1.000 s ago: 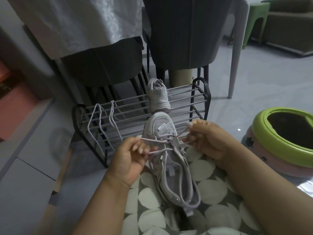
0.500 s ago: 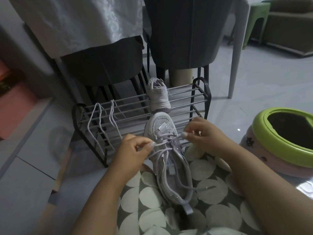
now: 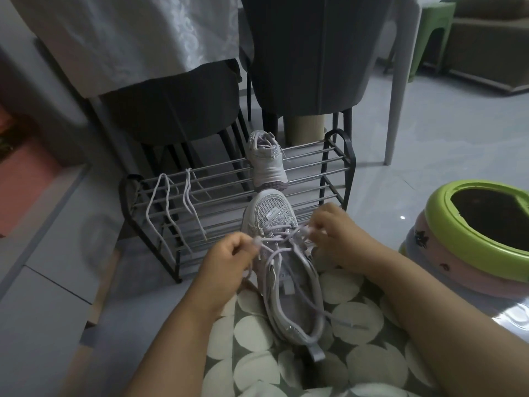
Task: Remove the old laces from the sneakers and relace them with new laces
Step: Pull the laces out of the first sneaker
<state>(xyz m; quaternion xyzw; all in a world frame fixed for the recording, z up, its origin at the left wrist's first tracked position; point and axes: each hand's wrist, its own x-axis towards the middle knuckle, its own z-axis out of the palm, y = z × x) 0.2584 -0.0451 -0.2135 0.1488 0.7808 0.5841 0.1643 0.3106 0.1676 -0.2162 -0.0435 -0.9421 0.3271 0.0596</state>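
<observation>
Left hand (image 3: 226,259) and right hand (image 3: 335,239) each pinch the lace (image 3: 286,239) over the lap-held sneaker (image 3: 283,270).

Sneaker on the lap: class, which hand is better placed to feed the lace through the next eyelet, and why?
Probably the right hand: it pinches the lace close to the eyelets of the sneaker. The left hand holds its strand out to the side.

Two sneakers, one (image 3: 282,270) on the lap and one (image 3: 266,161) at twelve o'clock, two loose laces (image 3: 163,207) (image 3: 190,193) at ten o'clock, two hands (image 3: 229,259) (image 3: 337,236).
</observation>
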